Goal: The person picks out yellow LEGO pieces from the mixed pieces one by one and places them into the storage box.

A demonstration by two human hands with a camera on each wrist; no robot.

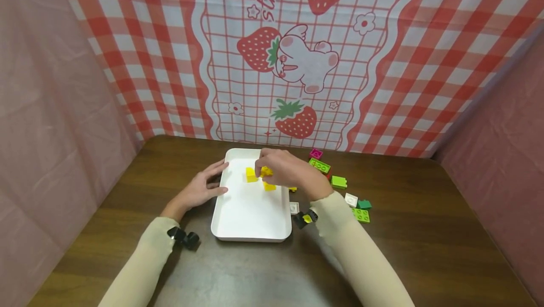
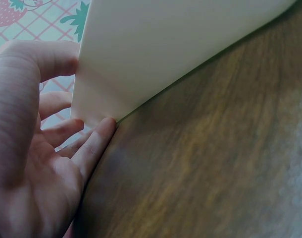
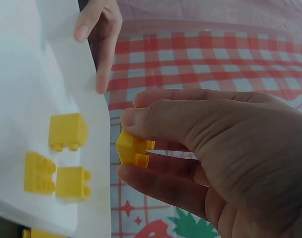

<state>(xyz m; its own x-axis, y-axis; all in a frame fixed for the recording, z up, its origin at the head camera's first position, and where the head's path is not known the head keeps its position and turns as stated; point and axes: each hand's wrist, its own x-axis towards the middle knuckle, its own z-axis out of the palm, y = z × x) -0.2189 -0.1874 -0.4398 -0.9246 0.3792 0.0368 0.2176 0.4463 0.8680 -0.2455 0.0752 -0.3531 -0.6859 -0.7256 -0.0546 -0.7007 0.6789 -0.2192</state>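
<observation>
A white tray (image 1: pixel 250 217) lies lengthwise on the table. My right hand (image 1: pixel 282 169) is over its far part, pinching a yellow toy brick (image 3: pixel 133 148) between thumb and fingers, studs toward the palm. Three more yellow bricks lie close together inside the tray; the right wrist view shows an upper brick (image 3: pixel 68 131), a left brick (image 3: pixel 39 172) and a right brick (image 3: pixel 73 183). At the tray's left side is my left hand (image 1: pixel 199 188), fingers extended and spread. Its fingertips (image 2: pixel 109 124) touch the outer wall near the table.
Right of the tray lie loose bricks: magenta (image 1: pixel 316 154), lime (image 1: pixel 339 182), white (image 1: pixel 351 200), dark green (image 1: pixel 364 204) and others. A yellow brick (image 1: pixel 293 189) is partly hidden by the right arm. A strawberry-print cloth (image 1: pixel 272 61) hangs behind the wooden table (image 1: pixel 408 231).
</observation>
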